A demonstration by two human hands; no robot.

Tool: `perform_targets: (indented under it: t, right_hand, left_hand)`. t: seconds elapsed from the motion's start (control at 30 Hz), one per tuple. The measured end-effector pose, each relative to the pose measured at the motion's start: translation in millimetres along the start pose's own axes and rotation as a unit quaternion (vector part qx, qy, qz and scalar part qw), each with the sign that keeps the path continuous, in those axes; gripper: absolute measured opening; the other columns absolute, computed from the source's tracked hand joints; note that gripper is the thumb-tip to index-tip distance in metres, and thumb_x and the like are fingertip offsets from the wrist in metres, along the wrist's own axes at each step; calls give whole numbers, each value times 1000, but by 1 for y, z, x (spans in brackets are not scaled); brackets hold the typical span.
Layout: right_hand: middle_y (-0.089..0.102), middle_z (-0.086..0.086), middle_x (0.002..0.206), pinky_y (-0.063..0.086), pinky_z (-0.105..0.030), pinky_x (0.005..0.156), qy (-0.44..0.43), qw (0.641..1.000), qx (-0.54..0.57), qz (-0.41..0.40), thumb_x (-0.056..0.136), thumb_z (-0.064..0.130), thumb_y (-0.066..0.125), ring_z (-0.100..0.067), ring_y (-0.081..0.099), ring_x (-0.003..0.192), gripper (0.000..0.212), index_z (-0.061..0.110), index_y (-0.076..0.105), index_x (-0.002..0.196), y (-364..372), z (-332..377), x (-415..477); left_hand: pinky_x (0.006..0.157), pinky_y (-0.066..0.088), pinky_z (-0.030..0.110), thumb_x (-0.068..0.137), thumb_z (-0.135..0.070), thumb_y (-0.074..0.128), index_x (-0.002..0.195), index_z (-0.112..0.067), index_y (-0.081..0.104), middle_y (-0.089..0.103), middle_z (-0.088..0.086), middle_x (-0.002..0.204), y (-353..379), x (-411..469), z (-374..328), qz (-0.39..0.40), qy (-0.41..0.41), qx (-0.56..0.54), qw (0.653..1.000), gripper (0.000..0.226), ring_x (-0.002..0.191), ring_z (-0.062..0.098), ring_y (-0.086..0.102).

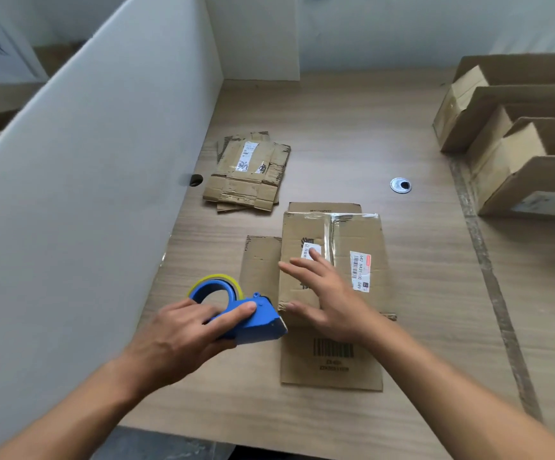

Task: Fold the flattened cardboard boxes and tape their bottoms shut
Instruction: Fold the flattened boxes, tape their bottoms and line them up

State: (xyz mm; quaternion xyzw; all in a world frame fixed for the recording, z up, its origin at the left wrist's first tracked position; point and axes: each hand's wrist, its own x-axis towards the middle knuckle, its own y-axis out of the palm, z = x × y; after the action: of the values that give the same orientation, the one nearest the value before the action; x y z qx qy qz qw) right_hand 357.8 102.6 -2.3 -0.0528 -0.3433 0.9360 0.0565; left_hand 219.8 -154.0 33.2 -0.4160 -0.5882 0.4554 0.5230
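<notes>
Left hand (183, 333): I am gripping the blue tape dispenser (239, 313), fingers curled round it, just left of the box.
Right hand (326, 290): I am pressing straight fingers on the box.
Box (352, 247): lying bottom-up, mid-desk.
Flattened boxes (248, 171): stacked beyond.

2 bare forearms (80, 403), bare wrists, bare left hand (176, 336), bare right hand (332, 300)

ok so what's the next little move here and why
Probably slide the tape dispenser right to the near end of the box's centre seam and stick the tape down there. The left hand grips the dispenser just left of the box, off the seam, while the right hand lies flat on the closed flaps. Shiny tape shows only on the seam's far part.
</notes>
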Motion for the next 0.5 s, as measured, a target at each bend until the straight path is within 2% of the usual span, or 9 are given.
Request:
perform_targets:
  t: [0.07,0.1,0.17,0.23,0.37,0.43,0.5]
  right_hand:
    - [30,11,159,10,-41,123,3,999,28,16,95,40,64,-13,-4,153,62,45,33,148,-2,4,2]
    - [30,10,158,9,-40,122,2,999,45,23,95,38,64,-13,-5,153,55,43,41,145,-3,5,2]
    - [38,7,154,10,-40,123,-11,996,86,15,95,33,65,-14,-1,153,27,33,63,121,-4,3,1]
    - [47,7,145,14,-41,122,-5,993,120,-6,94,28,67,-15,8,152,2,27,65,95,-6,2,-2]
    - [56,12,131,22,-31,117,15,990,134,-40,92,24,69,-11,22,147,15,29,60,82,-7,-4,-13]
    - [58,13,125,26,-24,112,32,989,127,-63,92,25,70,-7,31,141,23,34,57,76,-9,-7,-23]
    - [60,12,115,31,-11,100,52,987,121,-87,91,25,71,-2,45,127,28,35,55,69,-11,-7,-34]
  left_hand:
    - [61,50,29,96,-38,55,143,-25,44,64,-3,83,-10,11,-4,-7,24,12,1000,49,61,21,57]
    - [61,50,29,96,-37,55,142,-25,44,65,-2,83,-14,15,-5,-8,35,16,999,49,61,21,57]
    - [62,50,29,97,-37,55,143,-25,43,66,-2,84,-18,19,-6,-2,54,23,998,49,61,22,56]
    - [61,49,29,96,-38,55,143,-25,42,65,-3,83,-19,22,-7,6,61,23,998,50,60,21,56]
    - [52,42,25,93,-44,55,147,-31,38,58,-6,73,-15,30,-10,32,27,-21,999,59,57,19,52]
    - [51,42,24,87,-53,50,152,-48,21,62,-9,75,-14,39,-13,85,-19,-49,995,72,59,17,57]
    - [56,45,26,84,-60,42,146,-64,6,69,-10,90,-15,47,-12,137,-49,-88,985,72,70,19,63]
